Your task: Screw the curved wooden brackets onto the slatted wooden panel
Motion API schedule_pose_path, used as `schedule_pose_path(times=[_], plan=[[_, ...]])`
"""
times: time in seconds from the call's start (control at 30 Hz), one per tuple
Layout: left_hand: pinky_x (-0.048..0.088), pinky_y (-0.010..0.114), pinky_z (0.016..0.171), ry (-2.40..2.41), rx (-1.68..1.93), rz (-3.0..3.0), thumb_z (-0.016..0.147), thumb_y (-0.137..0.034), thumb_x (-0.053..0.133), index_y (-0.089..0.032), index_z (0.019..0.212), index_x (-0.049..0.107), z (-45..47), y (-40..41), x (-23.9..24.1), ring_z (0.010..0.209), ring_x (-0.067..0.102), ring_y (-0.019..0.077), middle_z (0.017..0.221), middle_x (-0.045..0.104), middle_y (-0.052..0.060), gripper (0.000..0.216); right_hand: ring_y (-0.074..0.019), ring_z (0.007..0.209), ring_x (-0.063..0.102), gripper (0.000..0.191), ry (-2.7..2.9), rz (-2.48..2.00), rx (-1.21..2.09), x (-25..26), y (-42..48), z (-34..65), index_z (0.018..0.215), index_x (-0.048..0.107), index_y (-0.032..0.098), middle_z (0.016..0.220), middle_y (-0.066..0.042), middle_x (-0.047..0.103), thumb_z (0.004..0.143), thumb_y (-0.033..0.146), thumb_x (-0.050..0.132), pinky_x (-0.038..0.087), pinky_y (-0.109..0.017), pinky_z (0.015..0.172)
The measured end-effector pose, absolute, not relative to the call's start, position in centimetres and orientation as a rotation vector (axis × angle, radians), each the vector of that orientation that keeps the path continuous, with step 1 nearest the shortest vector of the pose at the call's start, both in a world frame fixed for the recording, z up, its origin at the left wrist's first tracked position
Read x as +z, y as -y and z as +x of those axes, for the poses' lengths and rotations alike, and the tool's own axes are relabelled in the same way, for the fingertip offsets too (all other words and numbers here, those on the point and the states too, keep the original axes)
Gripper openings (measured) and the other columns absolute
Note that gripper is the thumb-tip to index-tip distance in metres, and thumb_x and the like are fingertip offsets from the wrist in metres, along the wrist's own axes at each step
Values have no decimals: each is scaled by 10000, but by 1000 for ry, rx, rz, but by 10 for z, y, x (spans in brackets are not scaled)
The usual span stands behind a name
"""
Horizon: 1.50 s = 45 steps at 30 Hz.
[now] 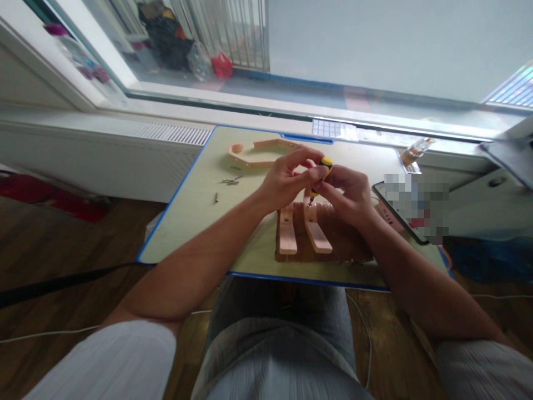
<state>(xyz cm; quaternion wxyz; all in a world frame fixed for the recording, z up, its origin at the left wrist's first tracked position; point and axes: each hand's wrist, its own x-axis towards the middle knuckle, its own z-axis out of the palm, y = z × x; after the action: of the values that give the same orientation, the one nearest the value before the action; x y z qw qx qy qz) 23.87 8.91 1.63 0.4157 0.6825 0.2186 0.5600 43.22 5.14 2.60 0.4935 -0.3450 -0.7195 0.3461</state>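
Note:
A short yellow and black screwdriver stands slightly tilted, its tip at a screw in a curved light wooden hook. The fingers of my left hand are closed around its handle from the left. From the right, my right hand pinches the same screwdriver lower down. A second wooden hook lies beside the first, with a dark hole showing. Both pieces rest on a brown board near the table's front edge. My hands partly hide the far ends of the hooks.
The pale table has a blue edge. Loose screws lie on its left part, with further curved wooden pieces behind them. A phone lies at the right, near a clear bottle. A window and radiator stand behind.

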Motion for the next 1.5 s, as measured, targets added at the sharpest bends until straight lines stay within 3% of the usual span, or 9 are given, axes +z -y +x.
schedule_pose_path(times=[0.1, 0.27, 0.53, 0.77, 0.93, 1.17, 1.37, 1.5], plan=[[584, 281, 861, -564, 1383, 1672, 949, -559, 864, -260, 1119, 828, 239, -86, 17, 938, 699, 141, 1057, 767, 16, 346, -150, 665, 564, 392, 1767, -844, 808, 26, -51, 432, 864, 711, 240, 759, -1, 657, 984, 592, 834, 466, -337, 620], [588, 295, 942, -587, 1381, 1663, 894, -573, 917, -245, 1072, 838, 239, -82, 22, 1008, 697, 152, 1116, 778, 28, 381, -118, 631, 470, 393, 1792, -859, 709, 26, -52, 432, 798, 628, 233, 711, 27, 584, 1024, 498, 808, 364, -327, 579], [569, 244, 656, -547, 1205, 1503, 890, -649, 903, -240, 1169, 810, 242, -79, 22, 781, 681, 112, 1026, 755, 23, 503, -162, 712, 603, 334, 1799, -839, 752, 25, -51, 432, 1003, 750, 237, 803, -11, 690, 1036, 568, 775, 512, -351, 655], [589, 241, 720, -634, 1260, 1565, 880, -668, 904, -211, 1127, 828, 241, -80, 22, 873, 694, 129, 1075, 754, 52, 525, -124, 627, 487, 305, 1796, -894, 616, 26, -51, 429, 891, 680, 241, 724, 22, 627, 1003, 494, 808, 405, -318, 580], [578, 230, 695, -630, 1241, 1573, 869, -667, 912, -205, 1123, 825, 241, -79, 24, 882, 699, 139, 1076, 758, 63, 534, -104, 611, 425, 320, 1749, -933, 585, 25, -52, 428, 790, 585, 247, 683, 55, 563, 923, 368, 850, 373, -300, 570], [578, 237, 697, -629, 1268, 1548, 855, -624, 941, -237, 1154, 839, 242, -78, 22, 876, 680, 136, 1106, 753, 55, 500, -98, 598, 416, 386, 1716, -956, 587, 24, -54, 426, 736, 542, 254, 648, 70, 537, 870, 346, 893, 355, -288, 554], [634, 331, 952, -601, 1350, 1686, 934, -583, 883, -306, 1177, 892, 240, -81, 20, 1076, 715, 191, 1154, 757, 59, 368, -116, 597, 449, 355, 1715, -951, 649, 28, -52, 426, 758, 638, 246, 636, 49, 563, 880, 440, 910, 371, -295, 540], [643, 329, 942, -621, 1338, 1712, 951, -583, 866, -303, 1192, 901, 238, -78, 23, 1112, 713, 204, 1172, 759, 77, 371, -169, 680, 583, 422, 1740, -853, 838, 29, -51, 430, 801, 707, 237, 704, -8, 647, 957, 609, 832, 480, -330, 593]])
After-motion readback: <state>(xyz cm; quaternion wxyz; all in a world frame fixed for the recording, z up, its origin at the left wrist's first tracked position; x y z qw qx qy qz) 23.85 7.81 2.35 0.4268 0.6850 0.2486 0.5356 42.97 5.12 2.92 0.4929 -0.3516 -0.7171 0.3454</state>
